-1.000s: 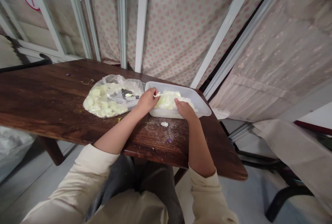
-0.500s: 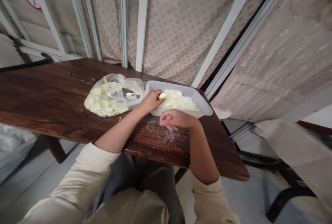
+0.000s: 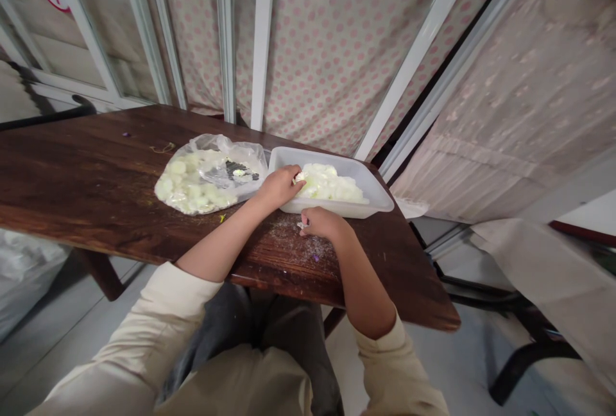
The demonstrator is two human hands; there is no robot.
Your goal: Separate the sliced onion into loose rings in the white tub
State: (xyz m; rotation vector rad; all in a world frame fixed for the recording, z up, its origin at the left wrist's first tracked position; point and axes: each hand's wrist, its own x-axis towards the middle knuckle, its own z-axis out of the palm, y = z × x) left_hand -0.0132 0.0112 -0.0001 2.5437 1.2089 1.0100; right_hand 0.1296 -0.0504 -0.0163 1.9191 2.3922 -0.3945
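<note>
My left hand (image 3: 283, 185) reaches over the left end of a white plastic tub (image 3: 380, 196), its fingers closed on one of the pale yellow-green pieces (image 3: 332, 185) heaped inside. Just in front of the tub, my right hand (image 3: 319, 221) is curled above the tabletop, with something small and whitish at its fingertips that is too small to name. A clear plastic bag (image 3: 205, 175) with more pale round pieces lies left of the tub, touching or nearly touching it.
The dark wooden table (image 3: 96, 178) has fine whitish debris near its front edge and a yellow scrap by the bag. Behind stand framed glass panels and a dotted curtain (image 3: 327, 50). Black chair parts (image 3: 520, 358) are at the right.
My right hand has turned and its fingers have drawn together, with a small whitish thing now showing at the tips. My left hand has hardly moved. The view has shifted slightly.
</note>
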